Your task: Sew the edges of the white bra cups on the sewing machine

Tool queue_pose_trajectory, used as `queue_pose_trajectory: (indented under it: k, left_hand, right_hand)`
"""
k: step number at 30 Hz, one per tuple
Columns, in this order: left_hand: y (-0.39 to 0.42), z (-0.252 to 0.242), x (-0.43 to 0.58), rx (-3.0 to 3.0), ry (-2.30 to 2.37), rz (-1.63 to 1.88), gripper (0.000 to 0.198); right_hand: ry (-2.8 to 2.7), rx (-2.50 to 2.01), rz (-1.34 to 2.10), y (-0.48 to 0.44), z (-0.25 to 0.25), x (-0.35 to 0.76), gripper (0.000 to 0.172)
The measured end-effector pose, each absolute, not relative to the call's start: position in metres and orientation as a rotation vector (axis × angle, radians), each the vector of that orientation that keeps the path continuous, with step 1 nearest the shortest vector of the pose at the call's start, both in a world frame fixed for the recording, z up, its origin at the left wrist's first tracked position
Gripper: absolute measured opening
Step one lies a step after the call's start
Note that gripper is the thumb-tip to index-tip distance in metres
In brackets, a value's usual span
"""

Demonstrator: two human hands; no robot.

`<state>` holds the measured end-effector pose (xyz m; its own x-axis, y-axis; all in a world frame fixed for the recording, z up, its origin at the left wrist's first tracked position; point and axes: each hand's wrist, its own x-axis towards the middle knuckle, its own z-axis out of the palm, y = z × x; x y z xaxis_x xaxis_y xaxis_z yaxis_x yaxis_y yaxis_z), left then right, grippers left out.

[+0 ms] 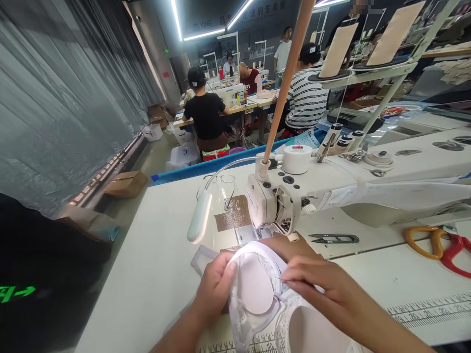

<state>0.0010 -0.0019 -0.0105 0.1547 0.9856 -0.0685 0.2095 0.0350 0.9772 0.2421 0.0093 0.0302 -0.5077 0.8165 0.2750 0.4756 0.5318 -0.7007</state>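
A white bra [255, 287] with lace trim and a moulded cup is held above the table in front of the sewing machine [263, 201]. My left hand [217, 284] is closed on the cup's left edge, thumb on top. At the cup's right edge, my right hand [309, 274] is closed in a pinch. A thin dark tip shows at its fingertips against the seam; what it belongs to is hidden in the fingers. The second cup [316, 331] hangs below my right wrist, partly covered by the forearm.
Black thread snips [334, 239] and scissors with orange and red handles [437, 245] lie to the right. A lamp [200, 215] bends over the table, near glasses [224, 179]. Ruler tape [434, 311] runs along the front. Several people sit at machines beyond.
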Motion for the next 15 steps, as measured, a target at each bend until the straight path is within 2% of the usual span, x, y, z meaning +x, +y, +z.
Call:
queue_pose_trajectory:
  k: [4, 15]
  left_hand:
    - [-0.001, -0.011, -0.002, 1.401, 1.182, 0.935, 0.026]
    - [0.001, -0.003, -0.002, 1.337, 1.187, 0.936, 0.03]
  right_hand:
    - [-2.278, -0.952, 0.703, 0.022, 0.039, 0.206, 0.025]
    - [-2.189, -0.828, 0.506, 0.036, 0.009, 0.189, 0.024]
